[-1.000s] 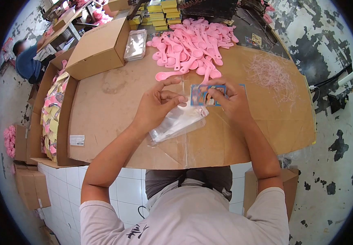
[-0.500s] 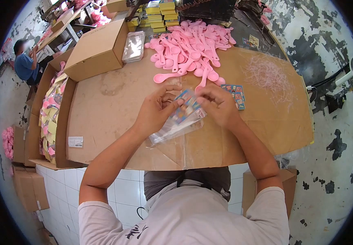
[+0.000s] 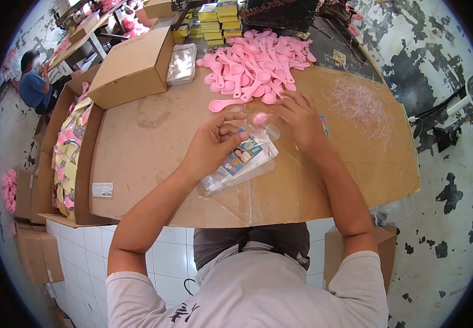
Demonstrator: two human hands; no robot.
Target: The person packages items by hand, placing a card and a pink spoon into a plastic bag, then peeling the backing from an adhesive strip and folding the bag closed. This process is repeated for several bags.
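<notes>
My left hand (image 3: 214,143) pinches a blue printed card (image 3: 241,157) over a few clear plastic bags (image 3: 253,168) lying on the cardboard. A pink spoon (image 3: 261,118), smeared by motion, is in the fingers of my right hand (image 3: 301,121), its bowl pointing toward my left hand just above the card. Another blue printed card (image 3: 324,126) lies by my right hand, mostly covered by it. Beyond both hands is a heap of pink spoons (image 3: 258,60), with one spoon (image 3: 226,104) lying at its near edge.
An open carton (image 3: 86,158) of packed spoons stands at the left, beside a closed box (image 3: 130,68). Clear bags (image 3: 181,64) and stacked yellow-edged cards (image 3: 213,27) sit at the back. Thin plastic strips (image 3: 362,106) lie at the right. A person (image 3: 35,85) sits far left.
My right hand has moved from the card to a pink spoon and now holds it near my left hand. The card in my left hand has come down flatter over the bags.
</notes>
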